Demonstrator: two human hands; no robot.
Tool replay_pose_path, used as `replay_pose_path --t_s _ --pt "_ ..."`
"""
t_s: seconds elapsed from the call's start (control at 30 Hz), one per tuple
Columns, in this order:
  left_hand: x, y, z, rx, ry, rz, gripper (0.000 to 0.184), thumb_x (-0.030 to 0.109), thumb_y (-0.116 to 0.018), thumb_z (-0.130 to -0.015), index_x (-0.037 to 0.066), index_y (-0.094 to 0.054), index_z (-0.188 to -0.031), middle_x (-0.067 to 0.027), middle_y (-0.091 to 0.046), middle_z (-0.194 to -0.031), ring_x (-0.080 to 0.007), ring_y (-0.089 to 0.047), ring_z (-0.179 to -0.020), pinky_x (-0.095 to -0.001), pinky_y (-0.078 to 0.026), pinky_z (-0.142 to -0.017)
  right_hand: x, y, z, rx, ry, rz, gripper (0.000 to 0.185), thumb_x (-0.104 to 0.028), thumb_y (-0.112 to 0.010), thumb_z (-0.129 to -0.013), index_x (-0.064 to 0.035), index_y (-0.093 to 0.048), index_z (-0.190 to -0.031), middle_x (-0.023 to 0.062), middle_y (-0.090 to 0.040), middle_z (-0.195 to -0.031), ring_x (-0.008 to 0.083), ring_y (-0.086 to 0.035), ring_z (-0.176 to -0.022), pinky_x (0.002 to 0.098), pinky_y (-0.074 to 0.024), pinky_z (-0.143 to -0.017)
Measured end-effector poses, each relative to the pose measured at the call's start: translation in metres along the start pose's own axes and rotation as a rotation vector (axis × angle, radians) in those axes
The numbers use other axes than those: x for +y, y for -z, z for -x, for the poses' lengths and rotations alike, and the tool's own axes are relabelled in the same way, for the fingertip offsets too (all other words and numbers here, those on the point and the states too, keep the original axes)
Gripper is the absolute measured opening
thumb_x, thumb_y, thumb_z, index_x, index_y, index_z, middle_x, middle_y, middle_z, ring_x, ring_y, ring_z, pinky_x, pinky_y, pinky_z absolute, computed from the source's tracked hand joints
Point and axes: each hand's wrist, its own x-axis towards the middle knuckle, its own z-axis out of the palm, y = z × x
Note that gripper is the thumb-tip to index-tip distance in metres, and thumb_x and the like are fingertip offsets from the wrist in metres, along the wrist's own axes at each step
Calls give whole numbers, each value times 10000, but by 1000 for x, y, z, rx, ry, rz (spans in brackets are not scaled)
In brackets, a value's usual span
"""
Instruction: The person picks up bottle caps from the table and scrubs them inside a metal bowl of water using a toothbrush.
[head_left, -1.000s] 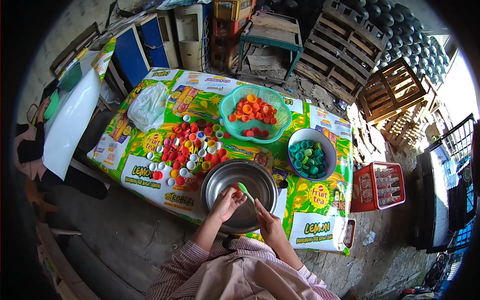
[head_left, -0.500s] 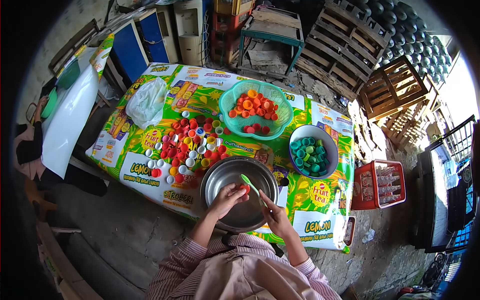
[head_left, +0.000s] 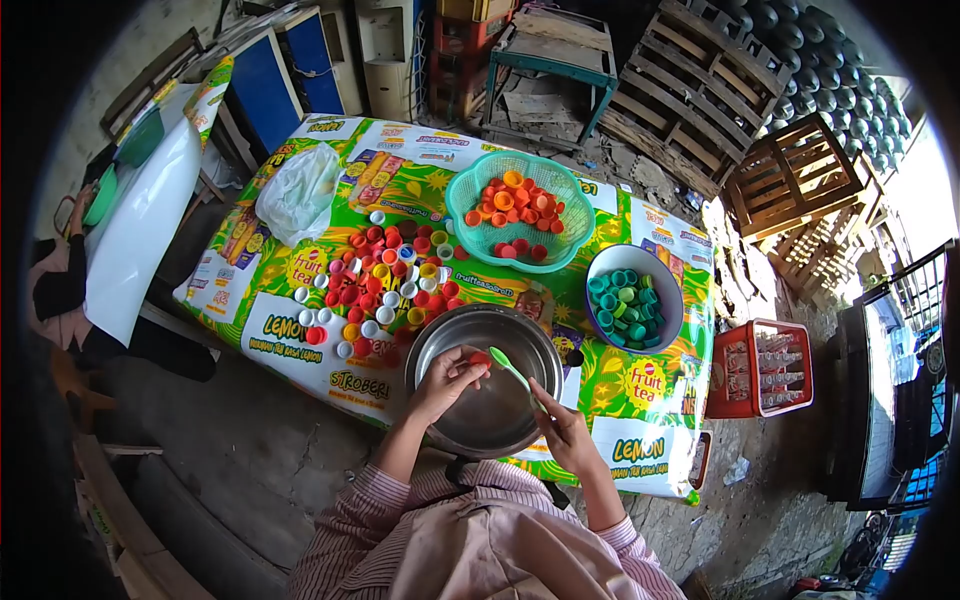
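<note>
Over the steel bowl (head_left: 425,345), my left hand (head_left: 447,385) pinches a red cap (head_left: 481,360). My right hand (head_left: 567,437) is closed around the handle of a green tool (head_left: 512,371), whose rounded tip is close to the cap. Mixed red, white and yellow caps (head_left: 372,292) lie loose on the patterned cover left of the bowl. Behind it, a mint-green basket (head_left: 470,247) holds red and orange caps (head_left: 514,200). To the right, a white-and-purple bowl (head_left: 668,290) contains teal and green caps (head_left: 628,305).
A translucent plastic bag (head_left: 300,195) lies at the table's back left. Beyond the left edge is a person's dark sleeve (head_left: 62,270) near a green bowl (head_left: 101,203). A red crate (head_left: 762,368) stands right of the table, with wooden pallets (head_left: 690,95) behind.
The red cap shows more clearly between my left fingers than a second ago. Both hands have shifted slightly, and the green tool's tip has come near the cap.
</note>
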Motion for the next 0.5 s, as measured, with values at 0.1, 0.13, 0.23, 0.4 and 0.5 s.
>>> replay_pose_path --t_s 0.1,0.13,0.23,0.4,0.5 --pt "4 0 1 -44 -15 -60 167 75 -576 -874 26 -553 -1032 -34 -613 -903 -99 -595 -827 -226 -479 -686 1 1 1 -45 -51 9 544 6 -473 -868 -176 -366 -1369 199 -634 -972 258 -646 -845 260 -455 -728" --pt "4 -1 0 -91 -7 -104 167 77 -581 -872 19 -556 -1027 -35 -612 -903 -96 -592 -824 -226 -481 -691 -2 -3 0 -32 -17 15 550 12 -476 -863 -175 -367 -1369 199 -633 -978 262 -645 -848 263 -455 -726" --pt "5 -7 2 -60 95 -141 145 88 -582 -872 14 -570 -996 -41 -612 -897 -97 -592 -823 -231 -485 -707 -13 -2 -5 -60 -65 69 557 27 -478 -857 -172 -373 -1366 191 -634 -1013 290 -636 -916 274 -459 -746" --pt "9 -3 4 3 -45 -177 374 40 -596 -847 34 -443 -1188 -60 -604 -915 -103 -607 -808 -222 -496 -702 2 2 2 18 60 29 553 23 -482 -859 -181 -382 -1363 201 -630 -1017 294 -635 -928 283 -465 -772" --pt "16 -12 3 10 -107 -305 566 12 -612 -824 59 -314 -1303 -68 -594 -913 -106 -606 -802 -230 -495 -705 7 -4 1 18 102 33 555 20 -487 -856 -183 -384 -1362 203 -628 -1017 301 -644 -876 296 -474 -744"
